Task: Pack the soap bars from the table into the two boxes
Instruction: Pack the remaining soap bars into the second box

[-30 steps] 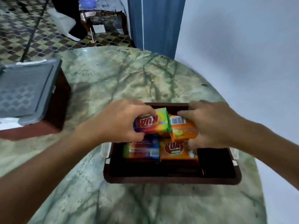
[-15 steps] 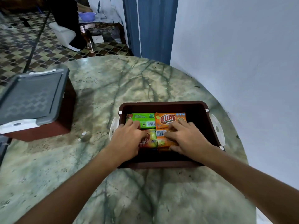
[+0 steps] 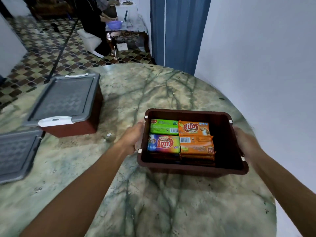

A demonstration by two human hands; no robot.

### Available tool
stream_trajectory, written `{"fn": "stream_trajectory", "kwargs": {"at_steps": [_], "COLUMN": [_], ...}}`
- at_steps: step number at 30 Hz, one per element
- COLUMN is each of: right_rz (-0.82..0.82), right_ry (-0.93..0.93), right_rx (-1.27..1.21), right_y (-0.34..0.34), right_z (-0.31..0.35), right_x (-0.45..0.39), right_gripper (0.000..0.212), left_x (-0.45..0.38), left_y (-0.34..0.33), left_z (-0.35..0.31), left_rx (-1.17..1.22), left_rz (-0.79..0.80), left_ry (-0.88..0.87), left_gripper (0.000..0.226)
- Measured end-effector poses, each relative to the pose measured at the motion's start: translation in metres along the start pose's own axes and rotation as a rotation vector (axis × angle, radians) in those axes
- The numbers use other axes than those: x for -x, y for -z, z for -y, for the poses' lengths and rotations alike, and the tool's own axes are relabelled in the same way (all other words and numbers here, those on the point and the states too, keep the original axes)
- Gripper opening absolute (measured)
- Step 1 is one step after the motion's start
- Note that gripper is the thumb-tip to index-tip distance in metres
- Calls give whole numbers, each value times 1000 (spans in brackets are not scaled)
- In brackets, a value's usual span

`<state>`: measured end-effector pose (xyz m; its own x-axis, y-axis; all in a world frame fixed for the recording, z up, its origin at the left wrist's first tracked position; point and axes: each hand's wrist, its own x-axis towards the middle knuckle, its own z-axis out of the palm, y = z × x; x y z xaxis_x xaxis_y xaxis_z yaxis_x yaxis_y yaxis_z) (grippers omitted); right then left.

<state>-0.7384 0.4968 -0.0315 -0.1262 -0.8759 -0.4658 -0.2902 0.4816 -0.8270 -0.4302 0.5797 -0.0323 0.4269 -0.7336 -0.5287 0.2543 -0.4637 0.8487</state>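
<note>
**Both hands on the open box**

The left hand (image 3: 132, 137) grips the left wall of the open box (image 3: 193, 168), fingers curled over a white clip at its rim. The right hand (image 3: 245, 142) holds the right wall, its grip closed on that side, though blur hides the fingers. Whether the box sits on the counter (image 3: 153, 202) or is raised off it cannot be told.

Inside the box, four soap bars lie flat in a two-by-two block against the left wall: a green bar (image 3: 164, 127) far left, an orange bar (image 3: 194, 128) beside it, a rainbow bar (image 3: 163, 144) near left, and a second orange bar (image 3: 196, 145) to its right. More bars seem stacked beneath. The box's right part holds nothing visible.

Well left of the box stands a closed box (image 3: 68, 103) with a grey lid. Nearer, a loose grey lid (image 3: 15, 153) lies flat at the counter's left edge.
</note>
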Motion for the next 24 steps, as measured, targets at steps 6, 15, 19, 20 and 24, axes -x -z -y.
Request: {"fn": "stream_trajectory", "kwargs": {"at_steps": [6,15,19,20,24], "right_rz": [-8,204,250,254,224], "right_ry": [109,272,220,211,240], "right_rx": [84,70,82,103,133], "right_y": [-27,-139,-156,-157,-153], "right_z": [-6,-39,-73,-80,-103], "right_x": [36,161,206,217,251], "right_gripper": [48,53,57,57,54], "left_x": [34,140,180,188,210], "left_y": [51,225,269,277,293], "left_z": [28,78,124,135,168], "left_rx": [28,111,169,174,216], "left_rz": [-70,-306,-326,-320,-254], "left_ry": [-39,-17,63,84,102], "left_gripper": [41,43,51,53,54]}}
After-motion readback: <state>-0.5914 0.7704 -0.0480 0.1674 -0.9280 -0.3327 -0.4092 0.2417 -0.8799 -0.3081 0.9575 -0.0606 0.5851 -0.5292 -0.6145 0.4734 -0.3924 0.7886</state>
